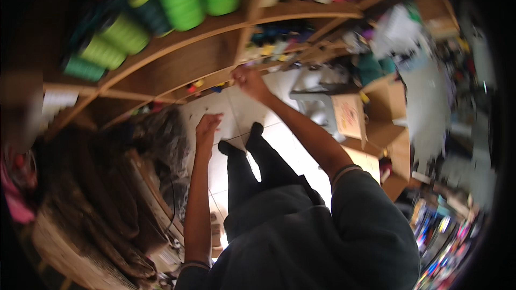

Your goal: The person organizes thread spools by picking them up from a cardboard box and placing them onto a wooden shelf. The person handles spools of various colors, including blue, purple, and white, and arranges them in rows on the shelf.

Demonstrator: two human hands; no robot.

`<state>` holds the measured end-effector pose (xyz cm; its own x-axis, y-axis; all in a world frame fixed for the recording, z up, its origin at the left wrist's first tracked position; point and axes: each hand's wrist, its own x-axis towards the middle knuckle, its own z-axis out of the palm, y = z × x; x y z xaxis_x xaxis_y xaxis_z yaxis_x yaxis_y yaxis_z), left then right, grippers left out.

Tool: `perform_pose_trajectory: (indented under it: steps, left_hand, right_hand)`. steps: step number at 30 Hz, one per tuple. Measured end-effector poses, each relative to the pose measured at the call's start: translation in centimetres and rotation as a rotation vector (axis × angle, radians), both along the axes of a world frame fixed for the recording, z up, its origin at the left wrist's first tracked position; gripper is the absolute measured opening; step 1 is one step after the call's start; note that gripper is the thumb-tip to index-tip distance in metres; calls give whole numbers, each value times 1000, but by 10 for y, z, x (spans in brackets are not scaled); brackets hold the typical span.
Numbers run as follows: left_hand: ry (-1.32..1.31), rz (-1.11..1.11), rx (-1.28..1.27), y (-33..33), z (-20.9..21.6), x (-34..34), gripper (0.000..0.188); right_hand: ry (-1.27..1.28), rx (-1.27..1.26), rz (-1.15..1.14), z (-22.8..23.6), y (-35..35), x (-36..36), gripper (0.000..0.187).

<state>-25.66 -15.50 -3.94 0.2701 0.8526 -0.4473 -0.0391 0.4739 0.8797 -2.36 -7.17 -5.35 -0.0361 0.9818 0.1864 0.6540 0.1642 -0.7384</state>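
Note:
My right hand [249, 81] is raised in front of the wooden shelf [188, 67], close to the edge of a lower board. Its fingers are curled in, and whatever they may hold is too small to make out. Lower and to the left, my left hand [208, 125] hangs in the air over the tiled floor. The fingers there are bent but apart, with nothing visible between them. Bright green thread cones [181, 2] stand on the upper shelf, with yellow-green cones [124, 33] to their left. Small coloured items [200, 84] lie in a lower compartment, between and beyond the hands.
Open cardboard boxes [349, 115] and a grey plastic stool [316, 108] stand to the right. Brown rolled material [99, 198] is heaped at the left. A white plastic bag [399, 29] sits at the far right. Pale floor tiles [228, 110] lie around my feet.

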Motion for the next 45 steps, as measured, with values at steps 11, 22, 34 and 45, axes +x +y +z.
perform_pose_trajectory:
  steps: [11,22,34,45]
  left_hand:
    - [-80,-490,-124,-95,26,147,6]
    - [9,-870,131,-129,76,389,10]
    - [241,-1265,916,-122,32,592,14]
    - [872,-2037,1016,-109,-64,670,68]
  right_hand:
    - [308,-214,-800,88,-318,216,13]
    - [198,-25,-990,91,-425,332,12]
    - [90,-549,-1109,28,-399,415,19]
    - [126,-809,-1144,-24,-364,441,61]
